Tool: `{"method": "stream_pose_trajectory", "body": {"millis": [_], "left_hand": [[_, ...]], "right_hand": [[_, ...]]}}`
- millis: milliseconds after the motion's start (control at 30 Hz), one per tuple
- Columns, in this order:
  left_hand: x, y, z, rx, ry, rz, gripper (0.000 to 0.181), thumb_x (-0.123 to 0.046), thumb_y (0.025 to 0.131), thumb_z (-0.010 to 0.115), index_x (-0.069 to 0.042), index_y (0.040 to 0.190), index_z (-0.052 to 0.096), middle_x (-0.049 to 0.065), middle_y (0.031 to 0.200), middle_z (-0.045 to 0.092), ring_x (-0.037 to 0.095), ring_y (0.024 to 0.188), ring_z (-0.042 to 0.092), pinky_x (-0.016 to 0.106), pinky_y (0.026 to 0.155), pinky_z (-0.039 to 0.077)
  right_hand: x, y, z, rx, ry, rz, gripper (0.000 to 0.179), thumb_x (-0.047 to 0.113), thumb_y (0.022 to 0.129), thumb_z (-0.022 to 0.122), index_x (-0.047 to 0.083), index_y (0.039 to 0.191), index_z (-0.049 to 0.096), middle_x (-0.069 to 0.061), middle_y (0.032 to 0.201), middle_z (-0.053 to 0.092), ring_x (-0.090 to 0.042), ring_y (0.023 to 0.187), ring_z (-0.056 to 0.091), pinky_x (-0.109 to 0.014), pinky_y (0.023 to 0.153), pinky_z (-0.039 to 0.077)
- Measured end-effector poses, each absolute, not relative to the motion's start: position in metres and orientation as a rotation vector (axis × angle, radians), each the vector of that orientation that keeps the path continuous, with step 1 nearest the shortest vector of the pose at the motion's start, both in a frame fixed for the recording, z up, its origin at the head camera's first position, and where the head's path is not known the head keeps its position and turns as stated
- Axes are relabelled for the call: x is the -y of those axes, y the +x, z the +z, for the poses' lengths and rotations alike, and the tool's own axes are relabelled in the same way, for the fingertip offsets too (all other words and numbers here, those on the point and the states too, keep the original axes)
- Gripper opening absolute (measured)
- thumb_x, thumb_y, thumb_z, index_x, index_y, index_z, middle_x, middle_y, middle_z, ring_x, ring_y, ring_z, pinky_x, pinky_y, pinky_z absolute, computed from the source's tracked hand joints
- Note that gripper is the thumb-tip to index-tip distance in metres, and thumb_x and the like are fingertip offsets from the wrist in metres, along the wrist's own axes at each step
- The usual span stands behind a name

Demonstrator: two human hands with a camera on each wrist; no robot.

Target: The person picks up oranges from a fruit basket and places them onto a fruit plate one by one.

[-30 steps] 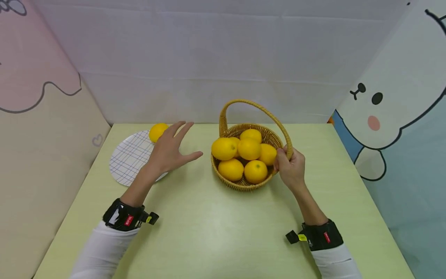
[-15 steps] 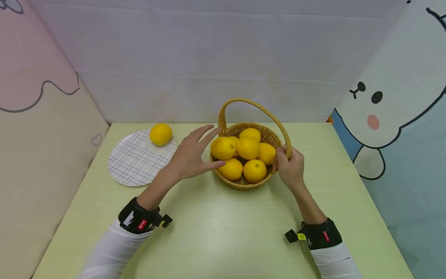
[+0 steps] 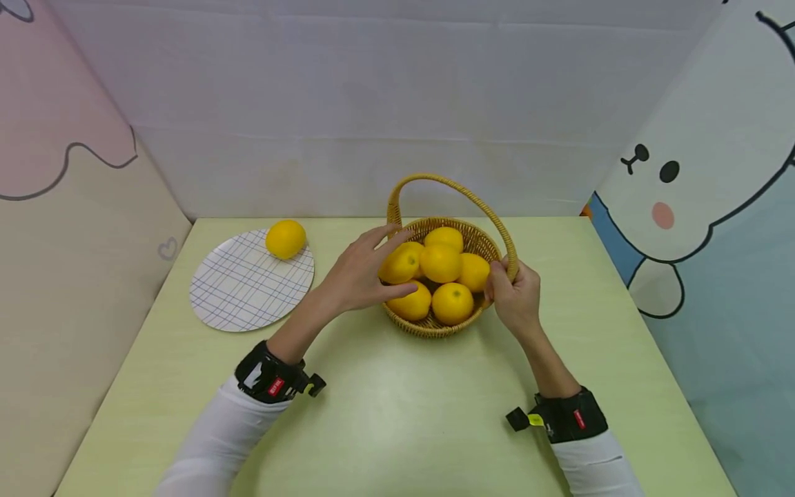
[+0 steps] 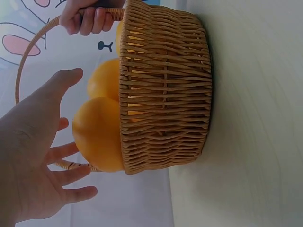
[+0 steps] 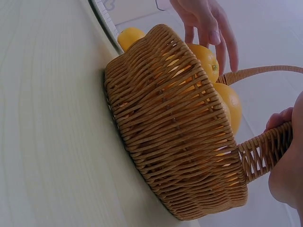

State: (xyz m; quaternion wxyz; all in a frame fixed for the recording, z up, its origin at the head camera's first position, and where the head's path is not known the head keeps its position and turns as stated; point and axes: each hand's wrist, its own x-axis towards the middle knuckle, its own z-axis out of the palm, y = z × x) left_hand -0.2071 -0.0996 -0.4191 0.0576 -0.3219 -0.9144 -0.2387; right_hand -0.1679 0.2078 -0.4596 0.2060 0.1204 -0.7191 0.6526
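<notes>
A wicker basket full of several lemons stands on the table. My right hand grips the lower right part of its arched handle. My left hand hovers at the basket's left side, fingers spread and thumb apart, around the leftmost lemon. In the left wrist view, the left hand is beside the top lemon with the palm facing it; whether a fingertip touches it I cannot tell.
Left of the basket lies a round white plate with a blue grid pattern. One lemon rests near its back right rim. A pale wall stands right behind the table.
My left hand has moved right, from beside the plate's lemon to over the basket's left edge, its fingers staying spread. The right hand keeps its grip on the handle.
</notes>
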Motion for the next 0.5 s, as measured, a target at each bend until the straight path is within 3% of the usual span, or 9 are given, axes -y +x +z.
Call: {"method": "stream_pose_trajectory", "body": {"millis": [233,500], "left_hand": [[0.0939,-0.2081,-0.4237,2.821,-0.976,-0.714,0.078,-0.051,0.1,0.084,-0.023,0.168,0.055,0.014,0.177,0.048,0.043,0.163,0.048,0.07,0.128,0.046],[0.0906,-0.206,-0.4262,2.826,-0.973,-0.702,0.07,-0.042,0.103,0.082,-0.02,0.165,0.059,0.014,0.172,0.055,0.04,0.158,0.054,0.063,0.118,0.058]], "right_hand": [[-0.2072,-0.1659,-0.4587,2.004,0.329,1.836,0.04,0.001,0.113,0.054,-0.008,0.074,0.047,0.002,0.055,0.053,-0.026,0.045,0.048,-0.023,0.042,0.044],[-0.2076,-0.1662,-0.4585,2.008,0.327,1.833,0.039,0.001,0.113,0.053,-0.008,0.075,0.047,0.002,0.055,0.053,-0.023,0.044,0.049,-0.022,0.042,0.044]]}}
